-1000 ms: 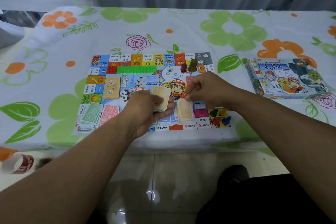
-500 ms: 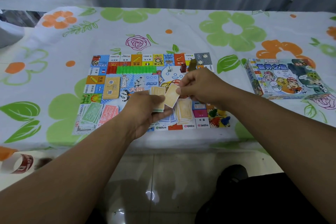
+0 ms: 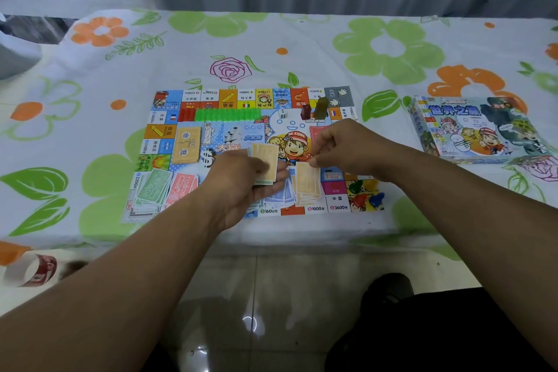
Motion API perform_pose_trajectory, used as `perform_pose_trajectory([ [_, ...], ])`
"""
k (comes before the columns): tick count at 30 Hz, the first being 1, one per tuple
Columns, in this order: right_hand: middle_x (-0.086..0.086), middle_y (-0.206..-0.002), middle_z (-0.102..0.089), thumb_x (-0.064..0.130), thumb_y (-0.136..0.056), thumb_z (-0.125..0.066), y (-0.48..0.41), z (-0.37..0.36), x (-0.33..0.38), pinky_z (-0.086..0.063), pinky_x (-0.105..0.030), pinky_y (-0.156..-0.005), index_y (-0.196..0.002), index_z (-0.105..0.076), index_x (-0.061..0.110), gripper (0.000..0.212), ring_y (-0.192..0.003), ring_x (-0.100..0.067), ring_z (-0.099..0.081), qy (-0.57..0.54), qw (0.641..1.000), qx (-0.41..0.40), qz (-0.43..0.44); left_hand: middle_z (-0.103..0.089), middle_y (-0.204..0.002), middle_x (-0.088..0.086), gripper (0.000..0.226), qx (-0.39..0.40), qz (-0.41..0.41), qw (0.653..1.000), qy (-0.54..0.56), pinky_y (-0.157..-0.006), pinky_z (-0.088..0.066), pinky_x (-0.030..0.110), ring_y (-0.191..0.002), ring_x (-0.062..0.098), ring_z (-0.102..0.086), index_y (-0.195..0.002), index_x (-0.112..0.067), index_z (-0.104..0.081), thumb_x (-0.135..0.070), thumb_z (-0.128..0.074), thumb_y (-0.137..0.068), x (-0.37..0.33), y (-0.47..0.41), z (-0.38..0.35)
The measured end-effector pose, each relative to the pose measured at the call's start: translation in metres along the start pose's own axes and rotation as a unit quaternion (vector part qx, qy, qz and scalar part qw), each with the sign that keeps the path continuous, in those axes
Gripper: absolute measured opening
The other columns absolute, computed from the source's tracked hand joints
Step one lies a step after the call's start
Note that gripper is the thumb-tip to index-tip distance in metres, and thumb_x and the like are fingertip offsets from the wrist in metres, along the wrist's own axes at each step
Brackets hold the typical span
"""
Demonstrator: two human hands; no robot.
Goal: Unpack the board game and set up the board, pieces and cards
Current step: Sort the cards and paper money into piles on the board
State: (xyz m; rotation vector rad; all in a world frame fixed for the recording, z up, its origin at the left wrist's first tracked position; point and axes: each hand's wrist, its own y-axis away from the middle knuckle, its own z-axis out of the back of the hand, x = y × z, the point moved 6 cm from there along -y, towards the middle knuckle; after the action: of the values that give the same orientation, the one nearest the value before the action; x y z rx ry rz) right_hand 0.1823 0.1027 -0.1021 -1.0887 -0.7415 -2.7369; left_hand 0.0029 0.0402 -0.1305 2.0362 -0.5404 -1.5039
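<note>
The colourful game board [image 3: 211,96] lies flat on the table. My left hand [image 3: 241,184] grips a stack of yellow paper notes [image 3: 265,160] over the board's near middle. My right hand [image 3: 344,148] pinches the top edge of a single yellow note on the yellow pile [image 3: 308,184] lying on the board. Blue notes [image 3: 283,196] lie between the hands. Green notes [image 3: 151,190] and pink notes [image 3: 181,190] sit at the board's near left. A yellow card deck [image 3: 187,145], green houses [image 3: 228,114], a die [image 3: 283,113] and tokens [image 3: 320,107] rest on the board.
The game box [image 3: 477,130] sits to the right on the flowered tablecloth [image 3: 302,48]. Coloured pawns [image 3: 365,193] lie at the board's near right corner. A roll of tape [image 3: 33,269] sits at the lower left. Tiled floor shows below the table edge.
My right hand took one yellow note from the stack in my left hand and carried it down onto the yellow pile on the board. My left hand stayed in place.
</note>
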Motion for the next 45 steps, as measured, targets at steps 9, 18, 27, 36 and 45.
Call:
perform_pose_trajectory([
  [9, -0.009, -0.072, -0.064, 0.034, -0.090, -0.074, 0.001, -0.013, 0.027, -0.038, -0.023, -0.043, -0.098, -0.069, 0.006, 0.030, -0.047, -0.009, -0.052, -0.089, 0.995, 0.005, 0.046, -0.074, -0.106, 0.021, 0.026, 0.025, -0.006, 1.000, -0.011, -0.075, -0.062, 0.037, -0.088, 0.029, -0.075, -0.119, 0.002, -0.062, 0.009, -0.053, -0.096, 0.004, -0.001, -0.004],
  [18, -0.006, -0.067, -0.066, 0.011, -0.089, -0.074, -0.001, -0.003, 0.018, -0.039, -0.023, -0.043, -0.091, -0.071, 0.005, 0.007, -0.050, -0.012, -0.052, -0.098, 0.995, -0.024, 0.014, -0.074, -0.103, 0.019, 0.017, 0.000, 0.001, 1.000, -0.011, -0.079, -0.063, 0.041, -0.089, 0.030, -0.074, -0.113, 0.002, -0.061, 0.002, -0.056, -0.096, 0.002, -0.004, -0.002],
  [27, -0.007, -0.058, -0.063, 0.001, -0.087, -0.072, 0.000, 0.001, -0.013, -0.037, -0.023, -0.044, -0.080, -0.072, 0.000, 0.007, -0.046, -0.014, -0.047, -0.056, 0.995, 0.033, -0.078, -0.076, -0.094, 0.020, 0.035, -0.020, 0.006, 1.000, 0.021, -0.074, -0.063, 0.041, -0.088, 0.030, -0.076, -0.132, 0.009, -0.050, -0.004, -0.040, -0.101, 0.001, -0.004, 0.006],
  [36, -0.001, -0.071, -0.066, 0.008, -0.088, -0.074, -0.005, -0.001, -0.005, -0.037, -0.016, -0.038, -0.089, -0.073, 0.003, 0.005, -0.049, -0.004, -0.055, -0.001, 0.999, 0.000, -0.044, -0.075, -0.099, 0.020, 0.027, 0.003, 0.008, 1.000, -0.022, -0.083, -0.062, 0.042, -0.090, 0.029, -0.075, -0.125, 0.005, -0.055, 0.001, -0.041, -0.103, 0.004, -0.002, 0.000],
  [45, -0.002, -0.069, -0.068, 0.030, -0.090, -0.075, 0.001, -0.015, 0.024, -0.043, -0.024, -0.044, -0.094, -0.071, 0.003, 0.028, -0.050, -0.009, -0.057, -0.117, 0.992, -0.003, 0.041, -0.075, -0.103, 0.020, 0.019, 0.027, -0.008, 0.999, -0.030, -0.078, -0.063, 0.038, -0.088, 0.029, -0.074, -0.111, 0.002, -0.066, 0.006, -0.057, -0.095, 0.003, -0.001, -0.005],
])
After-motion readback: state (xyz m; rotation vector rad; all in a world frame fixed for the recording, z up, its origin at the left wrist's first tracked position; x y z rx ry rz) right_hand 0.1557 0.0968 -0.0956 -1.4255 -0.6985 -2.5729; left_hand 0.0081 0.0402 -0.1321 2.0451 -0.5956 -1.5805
